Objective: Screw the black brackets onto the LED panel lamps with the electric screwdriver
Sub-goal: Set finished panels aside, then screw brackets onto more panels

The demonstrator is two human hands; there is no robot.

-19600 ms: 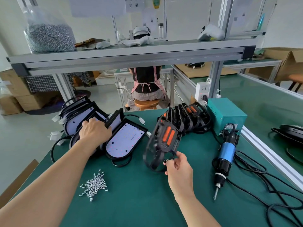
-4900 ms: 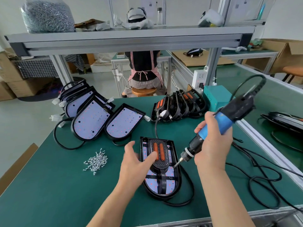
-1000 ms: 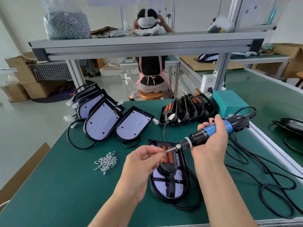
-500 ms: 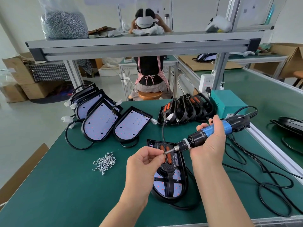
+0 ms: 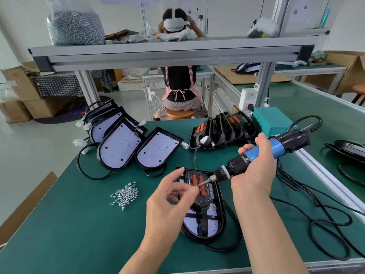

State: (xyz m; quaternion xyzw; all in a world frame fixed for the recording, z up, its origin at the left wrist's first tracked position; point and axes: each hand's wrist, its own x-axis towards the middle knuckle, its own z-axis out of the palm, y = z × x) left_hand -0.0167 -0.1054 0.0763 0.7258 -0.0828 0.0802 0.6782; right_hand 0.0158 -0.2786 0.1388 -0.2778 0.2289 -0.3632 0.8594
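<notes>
— Now, what is being held?
— The electric screwdriver (image 5: 276, 146) is wrapped tight in the right hand (image 5: 254, 173), just right of the middle of the frame. Its tip is pointed down and left, at the left hand (image 5: 169, 196). Something tiny is pinched there between the thumb and first finger. It is probably a screw (image 5: 196, 186), but it is too small to be sure.
— And where is the lamp being worked on?
— The LED panel lamp (image 5: 203, 226) is laid flat on the green table (image 5: 79, 224), at the lower middle. A black bracket (image 5: 203, 199) is set on top of it, under both hands.
— What could go wrong?
— The screw could be dropped if it is not put straight on the tip. Then it could roll into the lamp and be lost. The bracket is not held down by anything, so it could be pushed out of line when the tool is pressed on it.
— What is kept in what?
— A clear bag (image 5: 76, 26) at the upper left, up on the shelf, is filled with screws. Loose screws (image 5: 125, 195) are heaped on the table, in nothing at all. Cardboard boxes (image 5: 19, 89) are seen at the far left, but what is in them cannot be seen.
</notes>
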